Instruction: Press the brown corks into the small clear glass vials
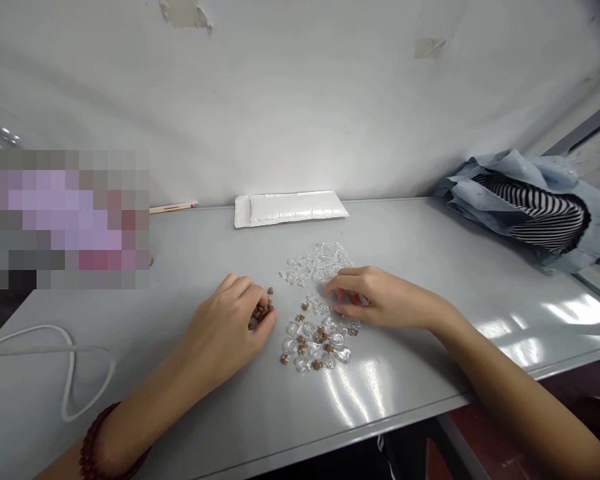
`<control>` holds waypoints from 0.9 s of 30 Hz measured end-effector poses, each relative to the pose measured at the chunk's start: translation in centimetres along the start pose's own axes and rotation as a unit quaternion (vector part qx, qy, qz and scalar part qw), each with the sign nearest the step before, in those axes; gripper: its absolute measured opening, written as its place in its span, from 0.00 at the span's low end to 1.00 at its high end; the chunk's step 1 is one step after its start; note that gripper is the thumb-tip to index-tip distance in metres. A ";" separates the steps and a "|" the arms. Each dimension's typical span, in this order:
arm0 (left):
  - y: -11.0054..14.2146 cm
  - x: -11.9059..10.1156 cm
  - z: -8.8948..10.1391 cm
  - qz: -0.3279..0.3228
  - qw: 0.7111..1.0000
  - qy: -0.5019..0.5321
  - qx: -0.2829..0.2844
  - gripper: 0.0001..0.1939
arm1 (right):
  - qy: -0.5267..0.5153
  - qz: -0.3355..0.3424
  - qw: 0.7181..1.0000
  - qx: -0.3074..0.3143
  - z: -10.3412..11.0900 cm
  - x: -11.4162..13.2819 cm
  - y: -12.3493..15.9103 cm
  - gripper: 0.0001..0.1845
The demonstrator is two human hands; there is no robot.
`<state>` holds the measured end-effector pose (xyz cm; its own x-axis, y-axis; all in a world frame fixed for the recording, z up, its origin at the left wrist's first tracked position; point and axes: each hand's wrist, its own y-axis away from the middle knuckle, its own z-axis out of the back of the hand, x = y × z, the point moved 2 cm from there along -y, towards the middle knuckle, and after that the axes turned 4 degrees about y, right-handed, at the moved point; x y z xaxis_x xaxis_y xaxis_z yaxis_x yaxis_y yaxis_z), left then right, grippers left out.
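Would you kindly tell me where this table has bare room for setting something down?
Bare table lies between the right hand and the blue shirt, and between the left hand and the white cable; the glass bottles and cork stoppers crowd the middle.

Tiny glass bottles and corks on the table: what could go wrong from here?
The right hand is over the clear glass bottles, which lie touching, so a knock could scatter or chip them. The corks bunched in the left hand might slip and roll across the smooth table. Clear glass on that pale, glossy surface is hard to see, so a stray bottle could be missed.
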<state>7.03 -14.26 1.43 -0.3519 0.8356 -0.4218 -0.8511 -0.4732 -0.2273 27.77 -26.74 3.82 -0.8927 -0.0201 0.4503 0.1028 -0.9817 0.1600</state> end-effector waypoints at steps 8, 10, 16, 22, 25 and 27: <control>0.2 -0.5 -0.6 -0.019 1.000 -0.018 -0.013 0.06 | -0.011 0.027 1.000 -0.011 -0.5 0.8 -0.3 0.09; 0.2 -0.5 -0.7 -0.024 0.999 -0.025 -0.011 0.05 | -0.017 0.030 0.999 -0.002 -0.6 1.1 -0.4 0.10; 0.2 -0.5 -0.6 -0.040 0.999 0.017 -0.012 0.08 | -0.026 0.029 0.999 -0.018 -1.1 1.1 -0.7 0.08; 0.2 -1.3 -0.1 0.072 0.962 0.260 0.036 0.04 | -0.143 0.022 0.985 -0.090 -1.1 1.4 -0.7 0.09; 0.2 -1.7 -0.3 0.138 0.906 0.391 0.082 0.05 | -0.264 0.018 0.960 -0.094 -1.5 2.0 -0.7 0.11; 0.3 -2.0 -0.5 0.149 0.876 0.450 0.086 0.05 | -0.325 0.011 0.942 -0.081 -2.0 2.4 -0.8 0.12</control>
<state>7.66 -16.21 1.80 -0.1842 0.0876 -0.9790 -0.8470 -0.5194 0.1129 24.68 -26.37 3.01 -0.4286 0.0279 0.9030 0.0034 -0.9995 0.0325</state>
